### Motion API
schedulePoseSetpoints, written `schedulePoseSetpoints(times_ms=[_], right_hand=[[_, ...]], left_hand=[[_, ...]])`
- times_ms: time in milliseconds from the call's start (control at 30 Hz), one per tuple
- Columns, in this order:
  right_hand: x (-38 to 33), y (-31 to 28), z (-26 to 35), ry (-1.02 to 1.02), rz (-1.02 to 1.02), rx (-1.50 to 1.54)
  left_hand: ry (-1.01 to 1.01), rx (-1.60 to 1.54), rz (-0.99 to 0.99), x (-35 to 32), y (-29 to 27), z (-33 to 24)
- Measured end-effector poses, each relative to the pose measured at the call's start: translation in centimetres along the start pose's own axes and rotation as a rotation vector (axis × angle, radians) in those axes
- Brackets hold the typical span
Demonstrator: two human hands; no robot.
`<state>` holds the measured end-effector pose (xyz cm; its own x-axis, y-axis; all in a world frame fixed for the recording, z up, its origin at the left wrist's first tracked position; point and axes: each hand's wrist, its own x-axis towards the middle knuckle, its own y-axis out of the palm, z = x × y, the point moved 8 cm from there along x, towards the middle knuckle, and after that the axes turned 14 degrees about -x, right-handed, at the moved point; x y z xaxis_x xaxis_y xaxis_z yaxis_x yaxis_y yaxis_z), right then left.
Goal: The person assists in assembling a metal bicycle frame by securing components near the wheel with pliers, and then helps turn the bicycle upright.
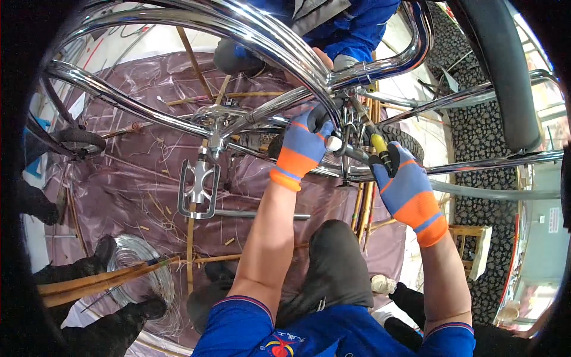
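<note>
Purple plastic sheet (119,178) covered the mid flr, pale tiles (163,44) around it. Small wooden stool (480,253) sat just rt of sheet, blk floral carpet (485,229) further rt, bright wall (542,244) beyond tbh.

Two orange-cuffed gloves (300,143) (407,190); one yellow-handled tool (379,143); one pedal (197,189)

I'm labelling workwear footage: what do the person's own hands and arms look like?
The left hand and right hand wear matching gloves, banded blue-grey and orange, with dark fingers and orange cuffs. Forearms are bare; the short blue sleeves have red-lined hems.
</note>
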<state>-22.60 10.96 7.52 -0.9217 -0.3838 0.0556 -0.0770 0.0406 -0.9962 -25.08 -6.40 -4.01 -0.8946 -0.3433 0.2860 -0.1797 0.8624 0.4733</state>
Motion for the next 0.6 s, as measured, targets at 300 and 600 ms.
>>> schedulePoseSetpoints(times_ms=[300,600], right_hand=[[0.2,0.2,-0.4,0.068,0.069,0.054],[0.7,0.9,-1.1,0.088,0.081,-0.025]], left_hand=[[-0.013,-0.114,-0.037,0.2,-0.2,0.7],[0.041,0.089,-0.078,0.4,-1.3,0.8]])
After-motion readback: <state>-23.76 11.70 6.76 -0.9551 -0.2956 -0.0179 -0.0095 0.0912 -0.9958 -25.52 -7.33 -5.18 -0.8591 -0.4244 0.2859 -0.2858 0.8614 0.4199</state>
